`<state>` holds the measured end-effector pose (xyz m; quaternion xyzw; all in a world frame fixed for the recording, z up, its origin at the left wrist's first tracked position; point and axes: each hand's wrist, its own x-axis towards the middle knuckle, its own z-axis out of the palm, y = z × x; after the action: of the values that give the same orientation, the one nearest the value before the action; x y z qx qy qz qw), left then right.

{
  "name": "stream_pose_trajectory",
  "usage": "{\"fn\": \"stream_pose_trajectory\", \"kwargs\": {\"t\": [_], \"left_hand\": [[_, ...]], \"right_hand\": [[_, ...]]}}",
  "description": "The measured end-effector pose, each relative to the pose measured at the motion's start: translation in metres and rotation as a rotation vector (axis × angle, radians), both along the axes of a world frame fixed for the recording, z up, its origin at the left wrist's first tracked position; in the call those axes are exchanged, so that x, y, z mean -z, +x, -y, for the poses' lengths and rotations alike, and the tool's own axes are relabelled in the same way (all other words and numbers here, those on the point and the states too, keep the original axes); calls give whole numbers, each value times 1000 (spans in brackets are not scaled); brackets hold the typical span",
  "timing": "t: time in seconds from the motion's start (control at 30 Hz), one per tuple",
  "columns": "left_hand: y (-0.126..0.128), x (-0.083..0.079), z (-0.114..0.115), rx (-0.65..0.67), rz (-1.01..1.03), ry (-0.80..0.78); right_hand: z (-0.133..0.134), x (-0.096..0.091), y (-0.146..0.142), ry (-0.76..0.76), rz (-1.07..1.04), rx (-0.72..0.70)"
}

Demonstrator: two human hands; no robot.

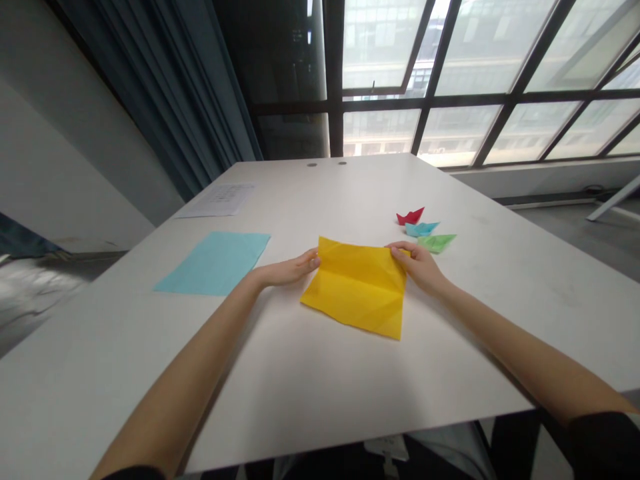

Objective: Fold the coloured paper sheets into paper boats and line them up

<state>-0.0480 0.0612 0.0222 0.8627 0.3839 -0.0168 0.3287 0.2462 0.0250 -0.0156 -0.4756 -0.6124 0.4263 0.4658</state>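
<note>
A yellow sheet of paper (357, 287) with crease lines across it is held up in front of me, tilted toward me over the table. My left hand (295, 268) grips its left edge near the upper corner, thumb in front and fingers partly behind. At the upper right corner, my right hand (419, 265) pinches the sheet between thumb and fingers. Just beyond my right hand stand three small folded paper boats: a red boat (411, 217), a blue boat (421, 229) and a green boat (437, 243).
Left of my left hand, light blue paper (215, 263) lies flat on the white table (325, 387). A printed white sheet (219, 200) rests farther back at the left edge. Windows and a dark blue curtain (170, 80) stand behind the table.
</note>
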Motion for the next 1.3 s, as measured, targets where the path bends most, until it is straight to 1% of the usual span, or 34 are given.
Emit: {"fn": "stream_pose_trajectory", "kwargs": {"t": [0.03, 0.1, 0.13, 0.2, 0.3, 0.4, 0.53, 0.6, 0.67, 0.8, 0.93, 1.0, 1.07, 1.17, 1.3], "left_hand": [[-1, 0, 0, -13, 3, 9], [-2, 2, -1, -52, -69, 52], [-2, 4, -1, -65, -135, 84], [-2, 10, -3, -59, -263, 150], [-6, 18, -5, -60, -371, 189], [-12, 21, -9, -79, -398, 204], [-17, 20, -13, -130, -395, 243], [-17, 20, -15, -150, -393, 271], [-16, 20, -15, -152, -380, 293], [-13, 18, -17, -156, -300, 299], [-15, 15, -20, -137, -134, 291], [-16, 15, -21, -157, -61, 246], [-18, 14, -21, -189, -13, 161], [-19, 14, -20, -192, 27, 59], [-19, 15, -19, -188, 48, 68]], "right_hand": [[-2, 4, -1, -47, -74, 36], [-7, 11, 0, -117, -176, 99], [-9, 14, 1, -138, -195, 126], [-13, 18, 4, -141, -149, 167], [-16, 19, 12, -76, 27, 179], [-17, 15, 20, -24, 239, 88], [-16, 11, 25, 46, 622, 3], [-16, 12, 26, 50, 728, -34], [-16, 13, 27, 49, 773, -64], [-16, 15, 28, 81, 784, -64], [-18, 15, 31, 116, 735, -55], [-18, 16, 32, 128, 709, -38], [-18, 17, 33, 132, 688, -21], [-19, 17, 33, 133, 663, 3], [-20, 17, 33, 141, 641, 15]]}}
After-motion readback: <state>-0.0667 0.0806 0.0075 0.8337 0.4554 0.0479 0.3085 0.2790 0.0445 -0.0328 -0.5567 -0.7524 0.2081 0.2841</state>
